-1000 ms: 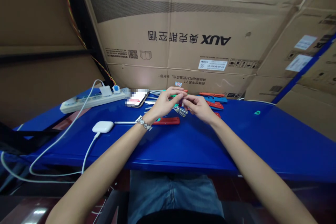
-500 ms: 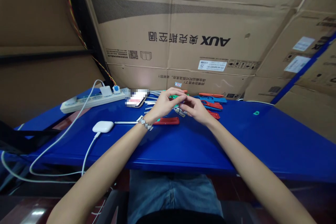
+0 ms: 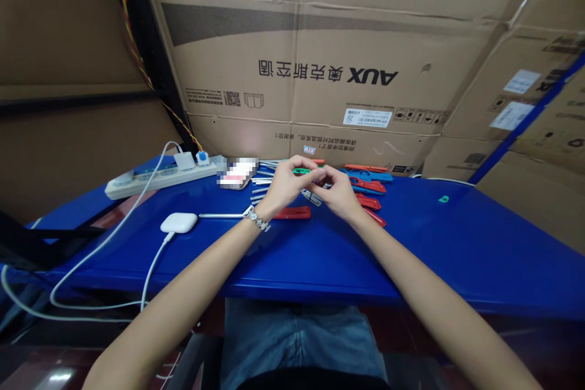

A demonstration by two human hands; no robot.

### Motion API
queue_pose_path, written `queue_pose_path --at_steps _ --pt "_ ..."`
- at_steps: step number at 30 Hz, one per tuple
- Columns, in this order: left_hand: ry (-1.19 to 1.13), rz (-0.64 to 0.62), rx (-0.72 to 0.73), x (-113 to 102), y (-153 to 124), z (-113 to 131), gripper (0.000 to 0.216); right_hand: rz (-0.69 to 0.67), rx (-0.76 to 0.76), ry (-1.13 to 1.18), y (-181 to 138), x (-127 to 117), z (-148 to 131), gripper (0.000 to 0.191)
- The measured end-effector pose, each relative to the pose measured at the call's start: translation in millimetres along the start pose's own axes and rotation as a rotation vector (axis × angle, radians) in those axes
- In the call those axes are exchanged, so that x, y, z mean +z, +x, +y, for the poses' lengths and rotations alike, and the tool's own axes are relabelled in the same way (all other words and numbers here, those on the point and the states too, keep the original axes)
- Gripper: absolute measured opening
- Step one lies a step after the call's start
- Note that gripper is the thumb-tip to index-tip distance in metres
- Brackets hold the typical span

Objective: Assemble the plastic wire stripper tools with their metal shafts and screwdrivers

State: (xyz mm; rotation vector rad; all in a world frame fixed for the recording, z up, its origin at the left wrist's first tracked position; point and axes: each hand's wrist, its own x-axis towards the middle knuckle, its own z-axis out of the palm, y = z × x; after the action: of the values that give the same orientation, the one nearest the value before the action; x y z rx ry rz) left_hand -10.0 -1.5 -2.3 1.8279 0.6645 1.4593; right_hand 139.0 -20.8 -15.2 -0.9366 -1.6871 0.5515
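My left hand (image 3: 287, 186) and my right hand (image 3: 336, 191) meet fingertip to fingertip above the middle of the blue table (image 3: 411, 250). Both are pinched on one small clear-handled screwdriver (image 3: 313, 197), whose handle slants down between them. A watch sits on my left wrist. Just below the hands lies a red-handled screwdriver (image 3: 292, 212) with its metal shaft pointing left. Behind and to the right of the hands lie several red, blue and green handles (image 3: 369, 184) and loose metal shafts (image 3: 261, 181).
A white earbud case (image 3: 179, 222) with a cable lies at the left. Behind it are a white power strip (image 3: 159, 174) and a phone (image 3: 237, 172). Big cardboard boxes (image 3: 320, 67) wall off the table's far edge. A small teal piece (image 3: 443, 198) lies at the right.
The hands have closed in a little on each other and the clear handle has turned slightly between the fingers. The view has drifted a little.
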Motion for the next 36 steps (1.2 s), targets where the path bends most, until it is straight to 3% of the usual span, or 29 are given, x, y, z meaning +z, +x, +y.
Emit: queue_pose_path --at_steps 6,9,15,19,27,30,32,36 --pt "0.038 -0.157 0.059 -10 2 0 0.027 -0.298 0.068 0.151 2 -20 -4 0.04" --pt "0.074 -0.167 0.07 -7 1 1 0.029 -0.265 0.075 0.154 4 -22 -1 0.038" --pt "0.08 0.02 0.031 4 -1 1 0.024 -0.111 0.006 0.096 3 -9 5 0.038" --pt "0.08 -0.028 0.072 0 0 0 0.021 -0.046 0.025 0.044 1 -2 4 0.039" --pt "0.167 -0.061 0.072 -8 1 1 0.024 -0.257 0.035 0.109 -1 -10 0 0.038" --pt "0.253 -0.155 0.053 -21 0 -2 0.028 -0.267 0.034 0.107 1 -13 1 0.038" --pt "0.343 -0.318 0.044 -34 -4 -6 0.028 -0.257 0.029 0.111 2 -14 3 0.038" --pt "0.425 -0.526 -0.023 -51 -18 -19 0.029 -0.25 0.037 0.115 3 -16 5 0.038"
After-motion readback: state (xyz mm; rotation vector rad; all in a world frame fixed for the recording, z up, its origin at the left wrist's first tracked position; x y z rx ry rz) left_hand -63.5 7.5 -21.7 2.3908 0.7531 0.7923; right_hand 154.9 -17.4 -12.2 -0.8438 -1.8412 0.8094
